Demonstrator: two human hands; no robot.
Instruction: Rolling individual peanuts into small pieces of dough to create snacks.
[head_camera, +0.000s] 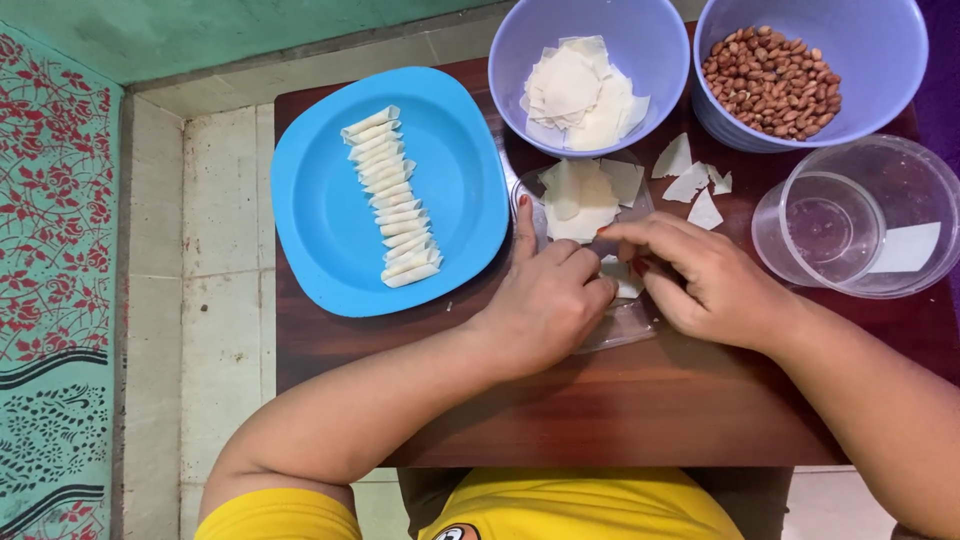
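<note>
A small white wrapper (622, 278) lies between the two hands on a clear lid (620, 325) at the middle of the brown surface (600, 410), mostly hidden by fingers. The left hand (545, 300) curls beside it, grip closed loosely with the forefinger stretched up along the lid's edge; whether it pinches the wrapper cannot be told. The right hand (700, 280) lies over the wrapper from the other side, its fingertips pressed together on it, grip nearly closed.

Just above the hands, a few flat wrappers (585, 195) rest on the lid. Torn scraps (692, 180) lie to the right of them. Beyond, a purple bowl (620, 20) holds a stack of wrappers, and a second purple bowl (880, 30) beside it holds peanuts (772, 82). A clear tub (860, 215) sits at the right edge. On the left, a blue plate (320, 200) carries a row of rolled wrappers (392, 198), touching side by side.
</note>
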